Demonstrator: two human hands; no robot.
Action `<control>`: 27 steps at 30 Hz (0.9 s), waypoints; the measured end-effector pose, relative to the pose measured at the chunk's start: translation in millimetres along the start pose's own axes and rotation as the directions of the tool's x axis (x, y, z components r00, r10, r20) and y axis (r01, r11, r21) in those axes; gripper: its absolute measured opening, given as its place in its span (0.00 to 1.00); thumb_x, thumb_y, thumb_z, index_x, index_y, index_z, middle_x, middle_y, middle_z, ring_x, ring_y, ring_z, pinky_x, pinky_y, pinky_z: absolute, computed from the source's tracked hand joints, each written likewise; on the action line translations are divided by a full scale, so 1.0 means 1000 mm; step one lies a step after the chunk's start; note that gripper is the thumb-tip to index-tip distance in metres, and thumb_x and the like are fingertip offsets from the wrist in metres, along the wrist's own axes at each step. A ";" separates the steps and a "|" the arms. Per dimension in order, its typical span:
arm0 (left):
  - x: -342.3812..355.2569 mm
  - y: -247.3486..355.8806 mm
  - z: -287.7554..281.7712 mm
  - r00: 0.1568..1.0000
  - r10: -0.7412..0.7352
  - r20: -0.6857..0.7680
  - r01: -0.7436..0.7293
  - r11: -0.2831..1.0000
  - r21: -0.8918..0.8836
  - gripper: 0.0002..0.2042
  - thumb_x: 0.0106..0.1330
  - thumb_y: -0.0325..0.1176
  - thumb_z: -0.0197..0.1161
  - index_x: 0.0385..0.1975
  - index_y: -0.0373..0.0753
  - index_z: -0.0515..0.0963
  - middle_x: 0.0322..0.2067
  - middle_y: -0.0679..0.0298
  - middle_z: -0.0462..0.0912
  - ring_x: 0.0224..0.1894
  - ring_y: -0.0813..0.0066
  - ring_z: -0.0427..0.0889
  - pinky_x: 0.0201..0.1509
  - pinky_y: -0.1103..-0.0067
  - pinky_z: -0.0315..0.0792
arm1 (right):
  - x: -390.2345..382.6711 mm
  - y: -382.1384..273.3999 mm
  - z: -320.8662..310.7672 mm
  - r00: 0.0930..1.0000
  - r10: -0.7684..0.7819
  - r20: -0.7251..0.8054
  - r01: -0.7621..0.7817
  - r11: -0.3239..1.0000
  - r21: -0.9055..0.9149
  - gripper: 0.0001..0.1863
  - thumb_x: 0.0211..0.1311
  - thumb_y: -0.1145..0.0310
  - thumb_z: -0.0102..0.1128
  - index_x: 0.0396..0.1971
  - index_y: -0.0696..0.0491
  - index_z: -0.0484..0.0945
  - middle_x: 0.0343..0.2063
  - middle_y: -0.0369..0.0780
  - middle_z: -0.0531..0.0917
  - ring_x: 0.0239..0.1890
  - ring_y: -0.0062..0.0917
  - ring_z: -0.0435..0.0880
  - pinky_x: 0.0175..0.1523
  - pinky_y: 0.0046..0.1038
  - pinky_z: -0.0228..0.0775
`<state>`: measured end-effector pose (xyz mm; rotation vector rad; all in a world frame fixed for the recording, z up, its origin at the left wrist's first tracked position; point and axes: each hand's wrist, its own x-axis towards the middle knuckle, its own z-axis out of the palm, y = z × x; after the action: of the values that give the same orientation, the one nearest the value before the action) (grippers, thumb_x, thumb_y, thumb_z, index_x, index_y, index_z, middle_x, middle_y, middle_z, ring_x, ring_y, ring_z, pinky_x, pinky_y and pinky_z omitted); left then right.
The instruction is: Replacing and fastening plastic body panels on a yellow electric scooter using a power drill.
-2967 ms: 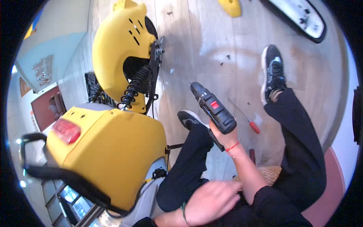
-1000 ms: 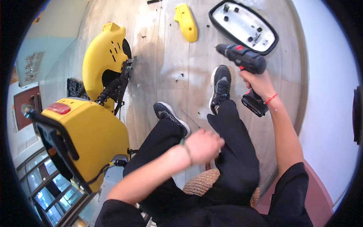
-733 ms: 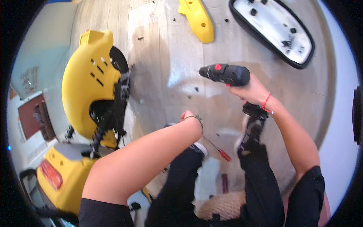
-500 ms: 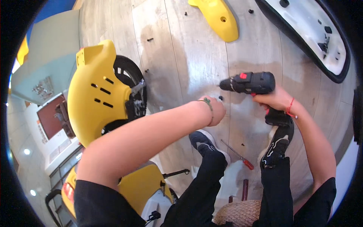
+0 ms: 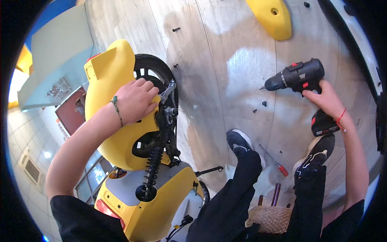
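Floor [image 5: 225, 68]: pale wooden boards, scuffed, filling the upper and middle field.

Scooter [image 5: 149, 201]: yellow body at 7 o'clock, lying across the boards, with a black coil shock [image 5: 151, 167] running up to the rear wheel [image 5: 155, 72] at 10 o'clock.

Fender [image 5: 107, 109]: yellow shell over the wheel, at 9 o'clock. Left hand [image 5: 135, 101] lies on its right edge, fingers curled and pressed onto the panel beside the metal bracket; a cord band is on the wrist.

Yellow panel [image 5: 272, 18]: loose on the floor at 1 o'clock, well apart from the scooter.

Drill [image 5: 298, 76]: black with red details, at 2 o'clock, bit pointing to 9 o'clock, tip just above the floor. Right hand [image 5: 326, 101] is wrapped round its handle, fingers closed on it; battery base shows below the wrist.

Screwdriver [image 5: 276, 161]: red handle, on the floor at 4 o'clock between the two shoes.

Screws [image 5: 264, 103]: small black ones, scattered near the drill tip; others toward 12 o'clock.
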<state>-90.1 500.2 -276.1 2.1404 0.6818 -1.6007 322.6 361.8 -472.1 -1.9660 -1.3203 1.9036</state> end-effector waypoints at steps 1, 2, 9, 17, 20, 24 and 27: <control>0.000 -0.005 0.010 0.986 0.044 -0.158 -0.029 0.995 0.095 0.12 0.60 0.41 0.57 0.36 0.39 0.76 0.36 0.60 0.76 0.44 0.64 0.75 0.54 0.69 0.67 | 0.001 0.000 0.003 1.000 0.004 0.011 -0.005 1.000 0.006 0.18 0.47 0.62 0.66 0.33 0.61 0.76 0.23 0.41 0.80 0.26 0.25 0.78 0.33 0.31 0.71; 0.003 -0.006 0.011 0.945 0.102 -0.310 -0.042 0.980 0.194 0.12 0.61 0.43 0.57 0.32 0.40 0.76 0.34 0.60 0.76 0.43 0.64 0.75 0.54 0.69 0.66 | 0.003 0.003 0.005 0.999 -0.024 -0.032 0.023 0.999 -0.025 0.20 0.47 0.63 0.67 0.34 0.62 0.75 0.25 0.44 0.79 0.30 0.30 0.79 0.37 0.32 0.70; -0.006 -0.002 -0.001 0.990 -0.085 -0.110 0.109 0.965 0.237 0.13 0.62 0.44 0.55 0.22 0.43 0.75 0.25 0.65 0.76 0.35 0.68 0.76 0.45 0.72 0.66 | -0.003 0.018 0.017 0.916 -0.301 -0.265 0.236 0.939 -0.249 0.22 0.50 0.65 0.66 0.40 0.65 0.71 0.37 0.50 0.74 0.42 0.44 0.75 0.48 0.35 0.66; -0.017 0.035 -0.029 0.986 -0.047 -0.161 0.074 0.983 0.167 0.12 0.64 0.42 0.54 0.21 0.43 0.72 0.22 0.65 0.75 0.31 0.70 0.76 0.41 0.73 0.63 | -0.003 0.026 0.020 0.906 -0.323 -0.274 0.238 0.923 -0.301 0.24 0.53 0.64 0.65 0.43 0.65 0.69 0.39 0.51 0.74 0.43 0.44 0.74 0.50 0.34 0.66; -0.015 0.023 -0.020 0.979 -0.092 -0.179 0.126 0.974 0.187 0.12 0.65 0.41 0.53 0.21 0.43 0.72 0.21 0.64 0.75 0.30 0.69 0.76 0.42 0.73 0.63 | -0.001 0.027 0.021 0.914 -0.318 -0.253 0.237 0.923 -0.303 0.25 0.53 0.63 0.64 0.44 0.65 0.69 0.40 0.51 0.74 0.44 0.44 0.74 0.51 0.33 0.66; 0.001 0.026 -0.019 0.991 -0.072 -0.114 0.095 0.972 0.213 0.13 0.66 0.43 0.51 0.22 0.43 0.72 0.22 0.63 0.76 0.31 0.67 0.77 0.42 0.72 0.63 | -0.002 0.035 0.019 0.881 -0.372 -0.291 0.255 0.894 -0.369 0.26 0.54 0.60 0.64 0.44 0.65 0.69 0.41 0.52 0.74 0.44 0.44 0.74 0.51 0.33 0.66; 0.012 0.017 -0.005 0.993 -0.104 -0.052 0.115 0.945 0.305 0.13 0.67 0.42 0.50 0.23 0.43 0.73 0.23 0.63 0.77 0.32 0.67 0.77 0.44 0.73 0.63 | 0.001 0.033 0.023 0.899 -0.350 -0.264 0.246 0.901 -0.357 0.28 0.54 0.59 0.64 0.47 0.65 0.69 0.40 0.51 0.75 0.46 0.43 0.75 0.53 0.33 0.65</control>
<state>-73.4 490.9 -286.3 2.3918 0.6037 -1.8357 319.0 330.9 -497.7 -1.9464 -1.7841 1.2290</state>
